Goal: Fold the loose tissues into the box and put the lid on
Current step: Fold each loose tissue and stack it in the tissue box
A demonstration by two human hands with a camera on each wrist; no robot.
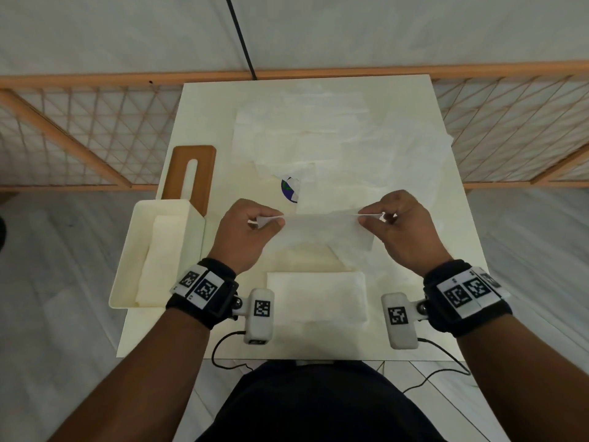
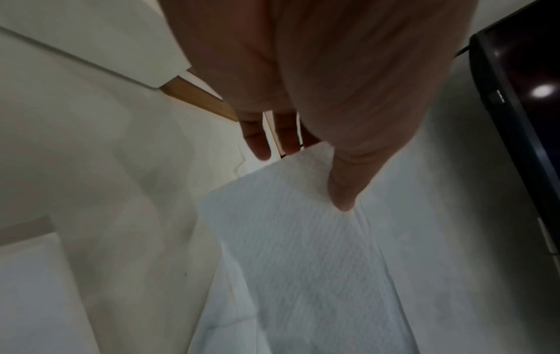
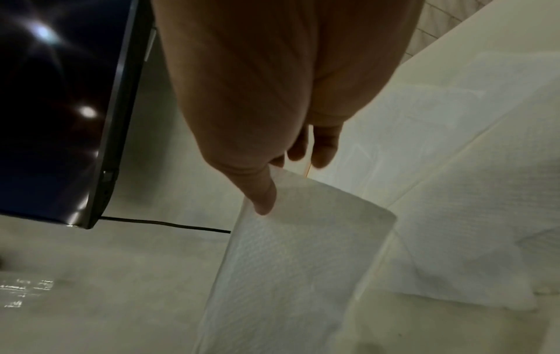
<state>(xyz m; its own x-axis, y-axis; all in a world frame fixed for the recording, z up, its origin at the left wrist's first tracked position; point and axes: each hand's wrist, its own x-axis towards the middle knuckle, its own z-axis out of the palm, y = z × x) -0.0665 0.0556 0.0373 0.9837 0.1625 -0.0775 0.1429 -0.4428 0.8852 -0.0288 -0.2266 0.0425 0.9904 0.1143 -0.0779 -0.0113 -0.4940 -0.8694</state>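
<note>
Head view. A cream square tabletop stands on pale grey flooring, backed by a white fabric wall and an orange-framed lattice fence; a black cable runs down the wall to the far table edge. The left hand and the right hand each pinch, between thumb and forefinger, one end of a white tissue held raised and stretched over the table's middle. Loose tissues lie spread flat across the far half, partly covering a blue-and-green sticker. A folded tissue stack lies on the near edge between the wrists. The cream box sits open at the left edge, overhanging it, with folded tissues inside. The brown lid, slotted, lies flat just beyond the box, touching it.

Left wrist view. The left hand fills the upper frame; its thumb presses on the tissue corner, the other fingers loosely extended behind. Beyond them show a box wall and a strip of the lid. A dark, glossy device edges the right.

Right wrist view. The right hand pinches the tissue, which hangs curved below the thumb. Loose tissues lie on the tabletop at right; a dark device with a thin cable occupies the left.
</note>
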